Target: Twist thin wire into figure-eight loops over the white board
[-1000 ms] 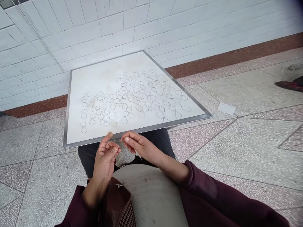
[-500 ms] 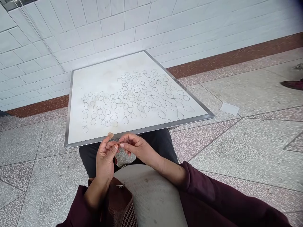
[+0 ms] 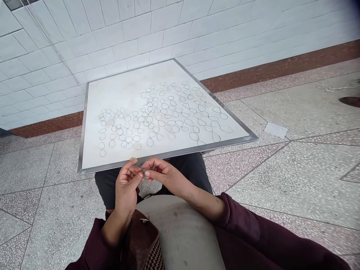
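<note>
My left hand and my right hand meet fingertip to fingertip just in front of the board's near edge. Both are closed in a pinch on a thin wire, which shows as a small grey tangle between the fingertips; its exact shape is too small to make out. A tan wrap covers one raised left fingertip. Beyond the hands lies a white board with a metal rim. Many thin wire loops, several twisted into figure eights, are spread over its middle and near part.
The board rests across my knees and reaches toward a white tiled wall. A white paper piece lies on the speckled floor at the right. Farther right, the tip of a dark shoe shows.
The fingertips have shifted slightly, and the small grey tangle now shows between them. The whole view has moved a little; the loops on the board lie as before.
</note>
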A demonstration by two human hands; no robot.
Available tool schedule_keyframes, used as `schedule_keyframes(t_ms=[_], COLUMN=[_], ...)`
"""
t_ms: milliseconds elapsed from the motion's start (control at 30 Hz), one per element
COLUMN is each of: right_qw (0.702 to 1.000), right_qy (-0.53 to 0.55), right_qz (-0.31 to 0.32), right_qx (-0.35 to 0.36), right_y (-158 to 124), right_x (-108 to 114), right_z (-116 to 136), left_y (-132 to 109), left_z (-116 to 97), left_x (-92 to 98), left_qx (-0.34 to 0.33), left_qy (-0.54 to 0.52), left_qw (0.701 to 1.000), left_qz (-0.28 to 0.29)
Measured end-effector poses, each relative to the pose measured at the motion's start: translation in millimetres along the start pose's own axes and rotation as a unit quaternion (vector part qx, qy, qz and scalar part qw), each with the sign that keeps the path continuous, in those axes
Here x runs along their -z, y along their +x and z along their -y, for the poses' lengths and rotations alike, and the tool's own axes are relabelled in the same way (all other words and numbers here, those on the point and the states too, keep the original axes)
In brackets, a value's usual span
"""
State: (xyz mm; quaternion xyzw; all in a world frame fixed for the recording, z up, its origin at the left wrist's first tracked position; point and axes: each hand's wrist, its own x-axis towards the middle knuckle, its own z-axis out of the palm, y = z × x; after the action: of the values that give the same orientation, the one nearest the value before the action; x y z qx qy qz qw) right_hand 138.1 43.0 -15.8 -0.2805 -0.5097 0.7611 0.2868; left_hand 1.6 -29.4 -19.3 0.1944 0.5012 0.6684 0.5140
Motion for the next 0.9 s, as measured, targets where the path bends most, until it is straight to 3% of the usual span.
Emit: schedule_keyframes(t_ms=[167, 400, 533, 667, 900], right_qw=[1.000, 0.995, 0.994, 0.995, 0.995], right_qy=[-0.026, -0.087, -0.103, -0.078, -0.034], right_qz=[-0.006, 0.038, 0.015, -0.009, -0.006], right_qx=[0.006, 0.006, -0.029, -0.067, -0.092], right_y=[3, 3, 2, 4, 5], right_x=[1, 4, 4, 7, 13], right_z=[-5, -8, -5, -5, -3], left_y=[0, 3, 3, 3, 1], left_z=[4, 8, 8, 7, 5], left_x=[-1.2, 2.2, 1.3, -1.1, 1.9], left_qx=[0.020, 0.021, 0.031, 0.037, -0.009], left_qy=[-0.006, 0.003, 0.022, 0.051, 0.120], left_qw=[1.000, 1.000, 0.999, 0.998, 0.992], left_qz=[0.009, -0.017, -0.019, 0.001, 0.029])
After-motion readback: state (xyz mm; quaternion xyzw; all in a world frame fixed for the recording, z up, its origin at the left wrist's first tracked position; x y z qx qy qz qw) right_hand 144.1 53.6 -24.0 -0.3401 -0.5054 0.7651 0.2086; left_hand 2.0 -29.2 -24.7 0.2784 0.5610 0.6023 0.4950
